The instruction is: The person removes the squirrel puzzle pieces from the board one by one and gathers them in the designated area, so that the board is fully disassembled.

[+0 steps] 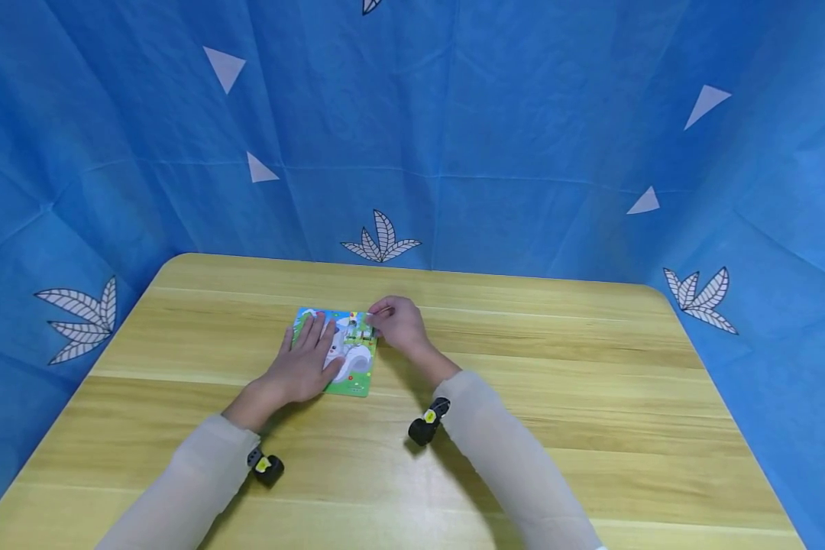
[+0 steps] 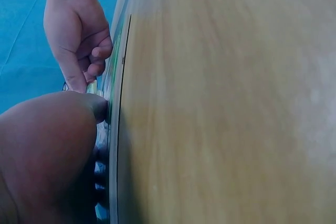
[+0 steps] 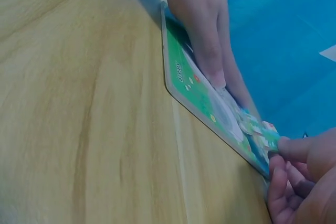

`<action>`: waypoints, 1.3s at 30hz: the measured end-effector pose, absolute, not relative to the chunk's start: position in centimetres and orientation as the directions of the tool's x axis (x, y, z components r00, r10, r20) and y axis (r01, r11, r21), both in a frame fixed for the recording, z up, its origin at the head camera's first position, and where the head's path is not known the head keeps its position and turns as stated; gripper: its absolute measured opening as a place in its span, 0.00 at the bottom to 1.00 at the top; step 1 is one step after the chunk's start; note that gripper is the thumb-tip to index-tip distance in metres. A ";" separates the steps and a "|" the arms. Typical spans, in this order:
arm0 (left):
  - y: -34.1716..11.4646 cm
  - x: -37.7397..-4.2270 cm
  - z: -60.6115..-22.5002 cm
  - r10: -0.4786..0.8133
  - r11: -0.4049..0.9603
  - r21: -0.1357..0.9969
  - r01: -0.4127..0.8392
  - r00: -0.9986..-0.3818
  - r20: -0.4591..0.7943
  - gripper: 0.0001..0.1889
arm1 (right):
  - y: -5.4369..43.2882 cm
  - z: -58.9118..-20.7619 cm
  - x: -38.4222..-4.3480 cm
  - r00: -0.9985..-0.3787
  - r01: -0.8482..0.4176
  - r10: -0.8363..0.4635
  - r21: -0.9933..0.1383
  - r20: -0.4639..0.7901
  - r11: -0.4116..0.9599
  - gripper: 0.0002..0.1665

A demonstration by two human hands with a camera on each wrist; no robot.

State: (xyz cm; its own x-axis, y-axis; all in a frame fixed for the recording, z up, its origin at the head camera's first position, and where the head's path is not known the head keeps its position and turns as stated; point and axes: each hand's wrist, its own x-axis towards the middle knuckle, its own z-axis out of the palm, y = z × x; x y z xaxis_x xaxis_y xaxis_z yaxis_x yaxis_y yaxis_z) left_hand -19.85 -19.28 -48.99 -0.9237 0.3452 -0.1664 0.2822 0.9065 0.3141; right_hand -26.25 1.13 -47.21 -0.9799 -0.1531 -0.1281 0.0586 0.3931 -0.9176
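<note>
A flat picture puzzle board with green edges and a white cartoon animal lies on the table. My left hand rests over its left part, fingers straight and spread, hiding some of the picture. At the board's upper right corner my right hand pinches a small printed puzzle piece between thumb and fingers. That piece is tilted up over the board in the right wrist view. In the left wrist view, the right hand shows curled fingers beyond the left thumb.
The wood-grain table extends around the board on all sides. Behind it hangs a blue cloth with white triangles and leaf prints. A small black camera is strapped to each wrist, one of them the right wrist camera.
</note>
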 end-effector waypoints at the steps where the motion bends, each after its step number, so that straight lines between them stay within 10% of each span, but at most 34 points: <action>1: -19.3 -19.9 -49.0 0.345 0.906 0.315 0.282 -0.924 -0.166 0.39 | 1.2 -47.2 -26.3 -0.980 0.063 -0.149 -0.921 -0.130 0.385 0.04; 39: -19.4 -19.5 -49.2 0.350 0.894 0.339 0.295 -0.930 -0.114 0.39 | 15.8 -45.2 -26.7 -0.975 0.128 -0.126 -0.921 -0.185 0.368 0.13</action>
State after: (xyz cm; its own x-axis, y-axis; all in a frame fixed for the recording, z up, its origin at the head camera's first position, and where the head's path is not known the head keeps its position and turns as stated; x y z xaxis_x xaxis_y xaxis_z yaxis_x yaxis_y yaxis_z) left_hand -19.53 -19.41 -49.18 -0.9298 0.3499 -0.1142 0.2946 0.8935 0.3389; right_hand -26.67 15.82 -45.21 -0.9746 -0.1258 -0.1854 0.1278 0.3679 -0.9211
